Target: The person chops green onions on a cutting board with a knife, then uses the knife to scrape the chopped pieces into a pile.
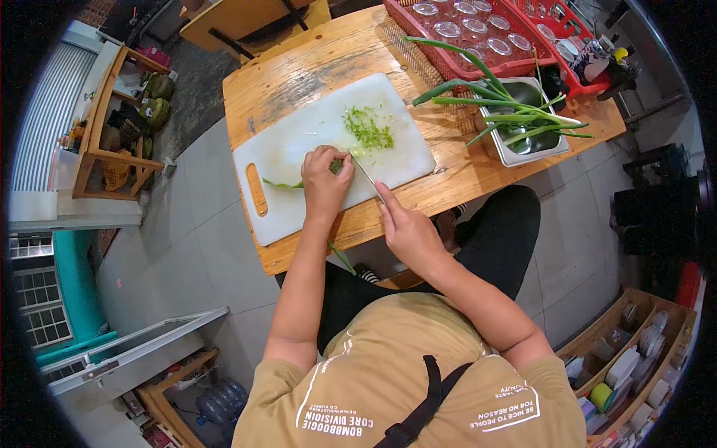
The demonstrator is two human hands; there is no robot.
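My left hand [326,181] is closed on green onion stalks pressed to a white cutting board [276,153]. A green onion end [282,184] sticks out on the left side of that hand. In my right hand [407,228] is a knife [364,172], its handle mostly hidden by my fingers. The blade's tip rests close beside my left fingertips, at the cut end of the stalks. Just beyond the blade, chopped green onion [368,128] lies scattered in a loose pile on the board.
The board lies on a wooden table [299,60]. To the right, whole green onions [515,112] lie across a metal container [526,158]. Behind it, a red crate [418,52] holds several upturned glasses [474,28]. A green piece [342,257] hangs below the table's near edge.
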